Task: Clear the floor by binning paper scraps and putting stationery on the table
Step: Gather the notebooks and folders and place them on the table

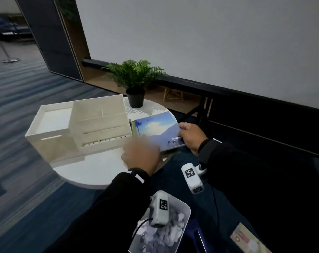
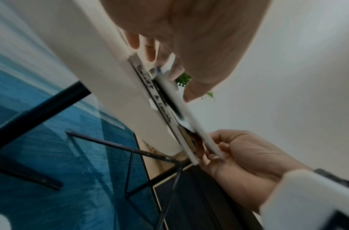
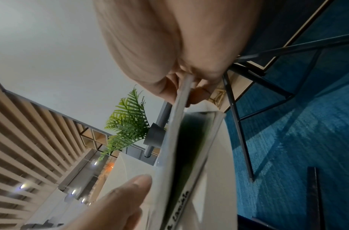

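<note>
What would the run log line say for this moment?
right hand: gripping blue notebook | left hand: at its near edge | on round table

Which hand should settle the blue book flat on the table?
Right, probably. The right hand already pinches the blue book at its near corner, over the table. The left hand is blurred; its grip is unclear.
</note>
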